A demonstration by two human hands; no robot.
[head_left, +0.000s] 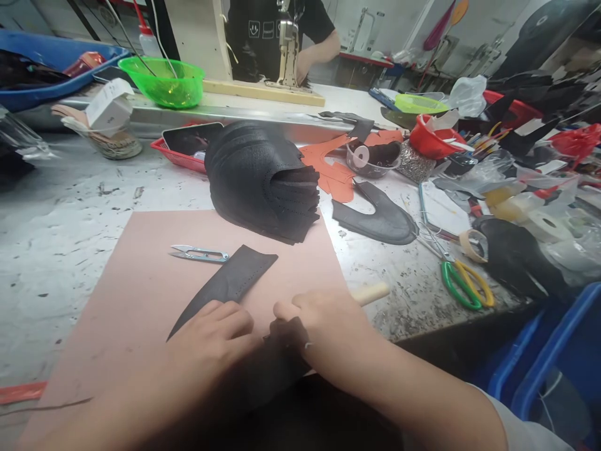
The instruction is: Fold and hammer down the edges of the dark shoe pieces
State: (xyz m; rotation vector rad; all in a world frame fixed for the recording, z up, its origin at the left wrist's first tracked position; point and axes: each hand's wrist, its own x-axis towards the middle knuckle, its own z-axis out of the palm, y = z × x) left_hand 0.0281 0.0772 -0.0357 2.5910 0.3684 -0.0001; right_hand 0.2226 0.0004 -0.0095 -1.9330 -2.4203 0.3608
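My left hand (218, 329) has its fingers curled down on a black leather piece (277, 369) at the near edge of the pink board (141, 275). My right hand (323, 326) is closed around a tool with a pale wooden handle (373, 293), which sticks out to the right; its working end is hidden. Just beyond my left fingers lies a second black leather piece (241, 272), curved and pointed, with a line of small holes. Silver thread snips (200, 253) touch its upper edge. A thick stack of black leather pieces (258, 175) rests at the board's far edge.
Scissors with green and yellow handles (464, 285) lie to the right, near a U-shaped black piece (380, 222) and orange cutouts (331, 166). A green basket (164, 81) stands back left. Across the table a person (263, 37) sits behind a sewing machine (288, 47).
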